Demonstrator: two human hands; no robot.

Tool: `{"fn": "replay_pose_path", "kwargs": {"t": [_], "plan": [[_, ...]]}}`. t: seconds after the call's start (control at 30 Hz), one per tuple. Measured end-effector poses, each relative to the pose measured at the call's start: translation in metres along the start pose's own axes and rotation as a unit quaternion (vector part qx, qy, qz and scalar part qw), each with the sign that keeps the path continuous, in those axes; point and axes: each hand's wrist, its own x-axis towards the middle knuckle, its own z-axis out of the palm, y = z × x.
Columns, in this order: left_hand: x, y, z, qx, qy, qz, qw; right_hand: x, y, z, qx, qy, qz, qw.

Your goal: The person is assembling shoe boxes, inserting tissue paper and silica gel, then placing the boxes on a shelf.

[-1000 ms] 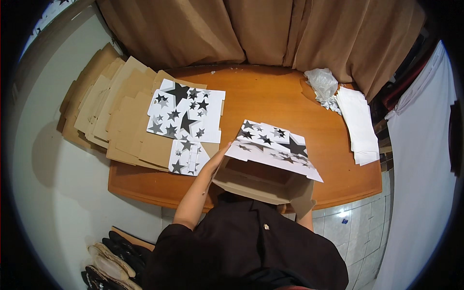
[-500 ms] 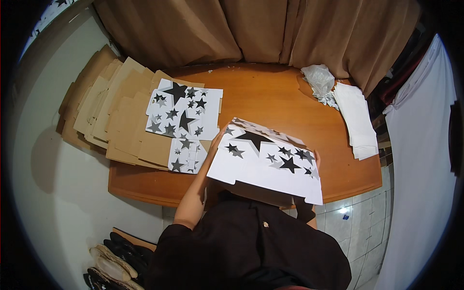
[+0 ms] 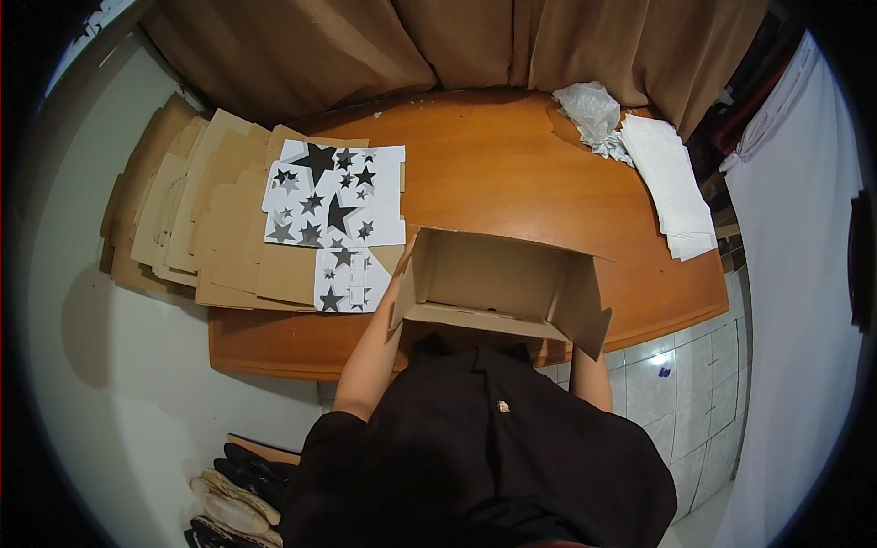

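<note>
An open cardboard box [image 3: 489, 271], brown inside, is held up at the table's front edge between my two hands. Its opening is turned up toward me, showing the bare interior, with side flaps sticking out. My left hand [image 3: 403, 262] is closed on the box's left side, and most of its fingers are behind the cardboard. On the other side my right wrist [image 3: 579, 358] runs up under the right flap, which hides the hand. Left of the box lies a flat white box blank with black and grey stars [image 3: 379, 210], its lower panel close to my left forearm.
Brown flat cardboard blanks [image 3: 228, 219] are stacked at the table's left, by the wall. A crumpled clear plastic bag [image 3: 585, 108] and a pile of white paper strips [image 3: 671, 183] lie at the far right of the wooden table [image 3: 475, 173]. Shoes [image 3: 233, 493] stand at lower left.
The box has been tilted round: its star-printed outside faced me before, and now its open brown interior does. The view has shifted slightly.
</note>
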Motion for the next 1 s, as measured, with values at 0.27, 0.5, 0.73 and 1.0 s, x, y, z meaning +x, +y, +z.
{"fn": "replay_pose_path", "kwargs": {"t": [0.27, 0.5, 0.73, 1.0], "plan": [[-0.017, 0.015, 0.012, -0.111, -0.049, -0.027, 0.992, 0.042, -0.023, 0.045, -0.053, 0.017, -0.03, 0.998], [-0.069, 0.07, 0.042, -0.054, 0.065, 0.008, 0.996, -0.002, -0.048, 0.053, -0.004, -0.036, -0.04, 0.999], [-0.082, 0.097, 0.055, 0.035, 0.17, 0.172, 0.97, -0.019, -0.047, 0.085, -0.224, -0.015, -0.177, 0.958], [-0.115, 0.156, 0.13, 0.468, -0.148, 0.491, 0.72, -0.014, -0.014, 0.043, -0.281, 0.008, -0.226, 0.933]]}}
